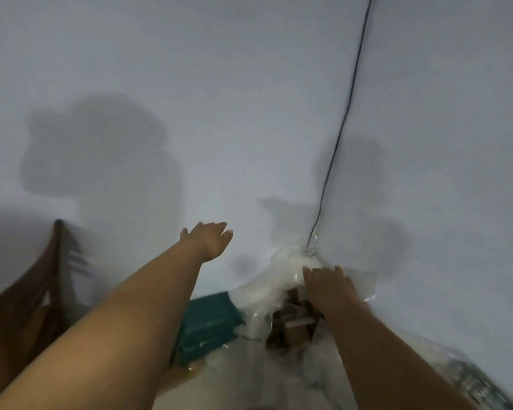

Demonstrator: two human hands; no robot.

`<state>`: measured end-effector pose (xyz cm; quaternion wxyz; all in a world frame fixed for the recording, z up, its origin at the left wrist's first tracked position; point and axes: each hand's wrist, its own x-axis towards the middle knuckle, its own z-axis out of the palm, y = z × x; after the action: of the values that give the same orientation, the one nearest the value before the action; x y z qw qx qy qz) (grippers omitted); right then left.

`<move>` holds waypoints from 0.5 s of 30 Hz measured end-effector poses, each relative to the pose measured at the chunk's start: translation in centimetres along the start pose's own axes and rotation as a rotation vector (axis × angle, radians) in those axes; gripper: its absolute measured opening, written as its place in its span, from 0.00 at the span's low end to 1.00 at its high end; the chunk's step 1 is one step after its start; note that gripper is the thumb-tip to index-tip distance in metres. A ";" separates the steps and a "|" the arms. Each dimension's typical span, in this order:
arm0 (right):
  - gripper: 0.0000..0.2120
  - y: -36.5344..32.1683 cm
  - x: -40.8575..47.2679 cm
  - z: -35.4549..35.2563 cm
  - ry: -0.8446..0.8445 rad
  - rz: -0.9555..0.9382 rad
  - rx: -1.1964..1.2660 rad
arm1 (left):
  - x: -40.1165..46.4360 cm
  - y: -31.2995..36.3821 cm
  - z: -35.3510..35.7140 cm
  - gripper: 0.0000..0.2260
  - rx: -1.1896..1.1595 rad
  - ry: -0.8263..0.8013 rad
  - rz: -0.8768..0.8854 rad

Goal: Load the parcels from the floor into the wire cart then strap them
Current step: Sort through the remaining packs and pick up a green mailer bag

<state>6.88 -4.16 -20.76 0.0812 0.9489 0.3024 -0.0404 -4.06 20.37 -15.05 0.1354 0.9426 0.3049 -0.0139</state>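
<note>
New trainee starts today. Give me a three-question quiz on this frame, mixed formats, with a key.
1. True or false: the left hand holds a parcel.
2. Multiple choice: the right hand rests on (A) the green box, (B) the clear plastic wrap over brown parcels, (C) the black cable.
3. Fill in: the cable runs down the ____ to the wrapped pile.

Key: 1 false, the hand is open in the air before the wall; 2 B; 3 wall.
</note>
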 end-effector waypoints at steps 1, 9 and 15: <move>0.25 -1.5 1.1 0.3 -0.007 -0.022 0.010 | 0.3 -1.4 -0.1 0.25 0.001 -0.001 -0.024; 0.28 -9.7 6.8 1.8 -0.036 -0.099 -0.036 | 3.5 -10.7 0.2 0.24 -0.024 -0.001 -0.158; 0.28 -13.8 10.7 1.4 -0.030 -0.166 -0.033 | 5.7 -15.0 -0.1 0.25 -0.048 -0.013 -0.205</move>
<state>7.58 12.72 -25.32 0.0978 0.9184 0.3793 -0.0564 -8.12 35.28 -19.31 0.1576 0.9029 0.3991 -0.0266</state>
